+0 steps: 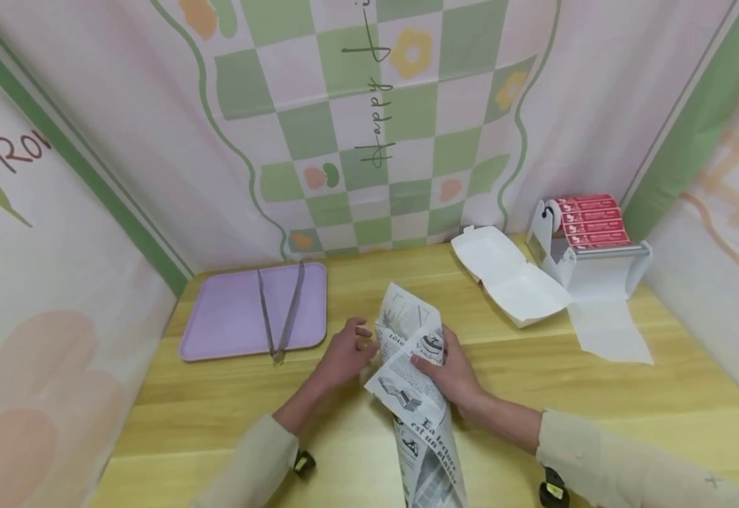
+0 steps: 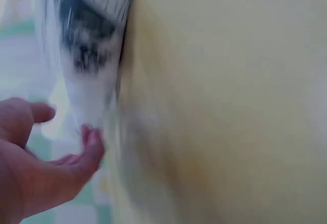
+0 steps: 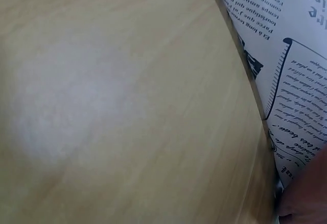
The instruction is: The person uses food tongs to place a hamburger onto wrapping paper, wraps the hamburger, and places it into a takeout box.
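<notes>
A folded sheet of newspaper-print wrapping paper (image 1: 417, 395) forms a long bundle over the middle of the table, its lower end running out of the head view. My right hand (image 1: 460, 372) grips its right side near the top, thumb lying over the printed front. Beside the upper left edge is my left hand (image 1: 347, 353), with thumb and fingers apart and loosely bent. In the left wrist view, the left fingertips (image 2: 94, 142) come right at the tapering end of the paper. What the paper wraps is hidden.
At the left, metal tongs (image 1: 290, 317) lie spread on a purple tray (image 1: 217, 317). An opened white takeaway box (image 1: 509, 275) is at the back right. Next to it stands a white dispenser (image 1: 604, 268) with a red label roll (image 1: 594, 222). Printed curtains (image 1: 357, 127) enclose the table (image 1: 509, 353).
</notes>
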A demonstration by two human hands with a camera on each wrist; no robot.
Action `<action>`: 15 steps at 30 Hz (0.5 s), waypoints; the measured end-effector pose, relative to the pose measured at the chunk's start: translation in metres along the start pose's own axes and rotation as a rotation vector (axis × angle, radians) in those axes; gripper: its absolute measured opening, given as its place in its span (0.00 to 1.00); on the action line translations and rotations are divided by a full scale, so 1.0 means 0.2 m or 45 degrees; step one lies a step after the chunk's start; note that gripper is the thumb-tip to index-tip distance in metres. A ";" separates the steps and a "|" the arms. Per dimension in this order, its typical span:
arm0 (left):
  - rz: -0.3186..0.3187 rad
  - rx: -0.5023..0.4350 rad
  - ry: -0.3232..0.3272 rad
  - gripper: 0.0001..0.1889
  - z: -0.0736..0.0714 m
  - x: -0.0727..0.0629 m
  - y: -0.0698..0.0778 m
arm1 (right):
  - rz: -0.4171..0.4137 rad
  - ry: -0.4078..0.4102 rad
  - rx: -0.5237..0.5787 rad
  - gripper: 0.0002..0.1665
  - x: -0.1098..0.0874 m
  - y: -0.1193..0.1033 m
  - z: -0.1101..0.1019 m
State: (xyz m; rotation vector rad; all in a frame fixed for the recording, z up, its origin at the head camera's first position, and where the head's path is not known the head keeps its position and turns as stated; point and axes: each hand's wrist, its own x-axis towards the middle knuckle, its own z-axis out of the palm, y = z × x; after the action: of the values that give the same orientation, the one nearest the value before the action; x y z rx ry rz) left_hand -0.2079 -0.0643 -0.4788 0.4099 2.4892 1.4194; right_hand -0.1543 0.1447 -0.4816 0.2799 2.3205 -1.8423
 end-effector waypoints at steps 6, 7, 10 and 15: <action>-0.269 -0.177 -0.105 0.34 0.04 0.13 -0.06 | -0.021 -0.010 0.014 0.54 -0.01 0.02 0.01; -0.295 -0.202 -0.110 0.31 0.04 0.14 -0.07 | -0.026 -0.011 0.020 0.54 -0.01 0.02 0.01; -0.345 -0.277 -0.073 0.20 0.07 0.16 -0.07 | -0.053 0.009 0.007 0.56 -0.02 0.01 0.01; -0.337 -0.329 -0.008 0.12 0.09 0.17 -0.07 | -0.216 0.094 -0.141 0.51 -0.02 0.01 0.02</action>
State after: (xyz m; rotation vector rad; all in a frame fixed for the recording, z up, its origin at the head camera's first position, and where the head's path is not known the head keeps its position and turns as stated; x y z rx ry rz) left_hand -0.2351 -0.0440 -0.5034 0.0325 2.2139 1.5916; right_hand -0.1499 0.1406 -0.4843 0.1428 2.5575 -1.7956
